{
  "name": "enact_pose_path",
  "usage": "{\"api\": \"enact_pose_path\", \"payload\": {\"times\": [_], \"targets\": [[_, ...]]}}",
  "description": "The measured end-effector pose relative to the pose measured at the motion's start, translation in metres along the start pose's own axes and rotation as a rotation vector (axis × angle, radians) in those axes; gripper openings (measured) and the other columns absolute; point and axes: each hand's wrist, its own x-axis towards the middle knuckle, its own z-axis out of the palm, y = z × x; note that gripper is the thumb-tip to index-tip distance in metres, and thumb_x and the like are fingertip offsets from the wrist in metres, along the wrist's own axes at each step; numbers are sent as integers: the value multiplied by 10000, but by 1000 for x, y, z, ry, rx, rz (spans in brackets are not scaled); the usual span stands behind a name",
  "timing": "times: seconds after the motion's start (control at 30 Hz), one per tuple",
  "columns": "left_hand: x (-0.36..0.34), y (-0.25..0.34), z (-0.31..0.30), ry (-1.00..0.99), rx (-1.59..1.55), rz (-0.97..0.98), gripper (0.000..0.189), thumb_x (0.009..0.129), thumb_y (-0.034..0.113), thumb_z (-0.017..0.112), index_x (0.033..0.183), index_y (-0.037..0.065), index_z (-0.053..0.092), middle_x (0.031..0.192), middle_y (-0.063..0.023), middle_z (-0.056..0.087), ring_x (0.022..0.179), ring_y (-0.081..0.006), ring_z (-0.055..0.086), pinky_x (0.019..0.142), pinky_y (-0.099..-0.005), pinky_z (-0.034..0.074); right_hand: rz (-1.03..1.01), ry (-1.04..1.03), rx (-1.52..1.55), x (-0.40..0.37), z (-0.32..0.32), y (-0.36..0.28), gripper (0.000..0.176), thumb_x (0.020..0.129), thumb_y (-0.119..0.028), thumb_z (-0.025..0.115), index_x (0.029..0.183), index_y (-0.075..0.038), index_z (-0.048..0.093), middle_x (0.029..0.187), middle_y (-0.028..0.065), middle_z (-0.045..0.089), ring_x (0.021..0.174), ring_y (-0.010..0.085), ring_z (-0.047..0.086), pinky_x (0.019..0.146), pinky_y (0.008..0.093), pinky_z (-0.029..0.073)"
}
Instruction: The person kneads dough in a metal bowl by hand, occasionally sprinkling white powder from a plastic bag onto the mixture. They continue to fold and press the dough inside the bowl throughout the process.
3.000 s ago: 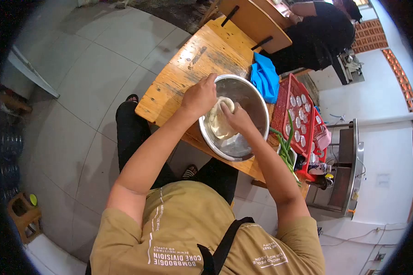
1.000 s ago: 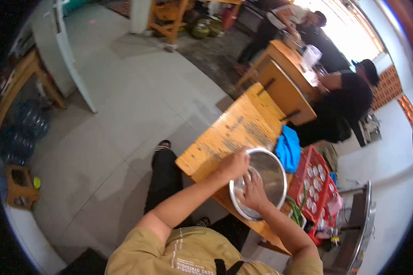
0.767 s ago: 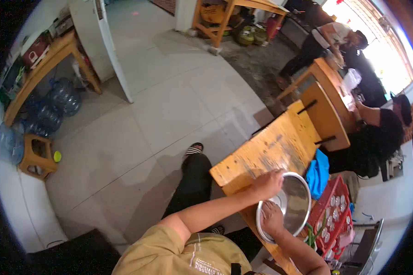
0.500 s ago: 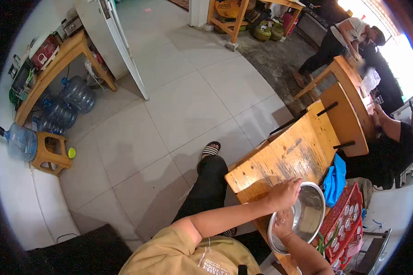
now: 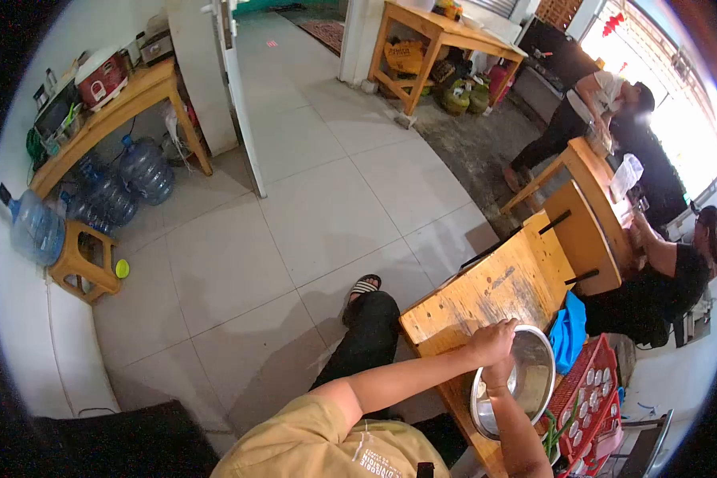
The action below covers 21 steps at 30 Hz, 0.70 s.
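Note:
A wide metal bowl (image 5: 538, 370) rests on the wooden table (image 5: 486, 288), near its front edge. My left hand (image 5: 494, 342) is at the bowl's far rim, its fingers curled; what they may hold is too small to name. Just below it, my right hand (image 5: 499, 371) reaches over the inside of the bowl, close against the left one. Its fingers are mostly hidden. Some pale material shows inside the bowl near its left wall.
Right of the bowl are a blue cloth (image 5: 568, 333), a red basket (image 5: 588, 386) with several round items, and green stalks (image 5: 562, 430). Two people are at another table (image 5: 597, 179). Water bottles (image 5: 147, 170) and a stool (image 5: 85, 259) stand left.
The view has tilted and shifted slightly. My right hand has moved up from inside the bowl to beside my left hand, which stays near the far rim.

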Motion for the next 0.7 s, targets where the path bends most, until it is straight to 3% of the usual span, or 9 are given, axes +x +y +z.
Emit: {"api": "enact_pose_path", "payload": {"times": [0.07, 0.13, 0.23, 0.27, 0.37, 0.43, 0.5, 0.53, 0.7], "targets": [[3, 2, -7, -6, 10, -3, 360, 1016, 224, 512, 1295, -1, 537, 1189, -262, 664, 1051, -446, 667, 887, -528, 546, 30, 8, 9, 1, -5, 6, 345, 912, -310, 660, 1101, -24, 691, 1044, 260, 690, 906, 470, 659, 768, 490, 529], [1, 6, -9, -44, 12, -37, 359, 1013, 219, 515, 1295, -3, 533, 1174, -257, 664, 1034, -443, 670, 876, -529, 545, -208, 68, 408, -14, -24, 3, 252, 930, -245, 664, 1031, -17, 703, 1024, 239, 698, 903, 447, 672, 788, 472, 536], [-2, 8, -10, -33, 3, -41, 355, 1010, 218, 518, 1289, -1, 531, 1161, -251, 662, 1013, -444, 670, 871, -531, 542, -413, -159, 68, -47, -97, -32, 254, 922, -177, 690, 1076, 25, 690, 1045, 244, 706, 994, 436, 665, 834, 445, 530], [1, 0, -1, -16, 4, -10, 353, 1008, 217, 518, 1286, -1, 526, 1164, -254, 655, 1014, -443, 667, 874, -531, 540, -495, -77, -4, -51, -102, -25, 140, 885, -141, 726, 864, -6, 694, 834, 173, 685, 801, 406, 659, 723, 441, 524], [-2, 3, -4, -7, -15, -5, 353, 1006, 215, 522, 1278, -8, 524, 1176, -261, 649, 1034, -442, 662, 879, -527, 539, -506, 58, -70, -64, -107, -27, 202, 869, -162, 740, 742, -28, 659, 764, 130, 630, 719, 378, 622, 690, 443, 512], [-3, 5, -5, -14, -20, -19, 348, 1007, 210, 519, 1278, -8, 524, 1179, -258, 648, 1039, -441, 661, 881, -527, 538, -470, 42, -99, -66, -103, -34, 129, 861, -161, 723, 868, -40, 681, 849, 163, 617, 805, 405, 611, 761, 484, 502], [-3, 5, -6, -17, -20, -36, 343, 1008, 204, 516, 1278, -7, 524, 1182, -255, 647, 1044, -440, 659, 884, -526, 536, -524, 190, -138, -63, -94, -51, 239, 850, -152, 687, 1041, -12, 652, 1026, 231, 610, 967, 451, 587, 877, 539, 464], [-3, 4, -4, -8, -28, -23, 337, 1010, 199, 514, 1279, -4, 525, 1184, -254, 647, 1042, -439, 659, 887, -525, 535, -485, 54, -78, -66, -87, -45, 378, 840, -164, 637, 1157, 36, 591, 1130, 283, 577, 1072, 487, 541, 967, 571, 418], [-7, 4, -3, 45, -45, 31, 321, 1019, 203, 511, 1276, 11, 527, 1191, -244, 646, 1030, -441, 657, 892, -511, 535, -874, -225, 10, -64, -52, 2, 383, 856, -191, 582, 1132, 74, 600, 1094, 287, 613, 1021, 489, 579, 915, 556, 466]]}}
